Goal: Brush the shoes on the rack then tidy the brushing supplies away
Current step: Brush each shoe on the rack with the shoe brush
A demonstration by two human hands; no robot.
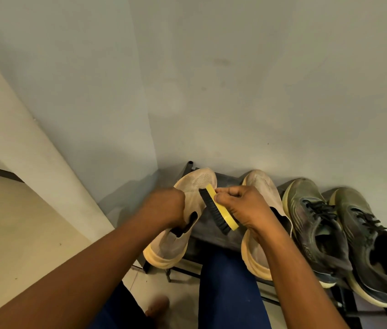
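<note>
Yellow brush (pixel 221 211) bristles against beige shoe (pixel 183 210); no legible branding.

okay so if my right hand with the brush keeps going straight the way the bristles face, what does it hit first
Most likely the beige shoe gripped by your left hand; the brush in your right hand faces it, bristles almost touching, though depth is uncertain.

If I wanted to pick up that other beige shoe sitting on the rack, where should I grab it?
Probably at the heel collar of the beige shoe on the rack, coming from the near side: its heel points toward the person and overhangs the rack edge, and the dark opening gives fingers a grip. The right hand, holding the brush, partly covers it.
</note>
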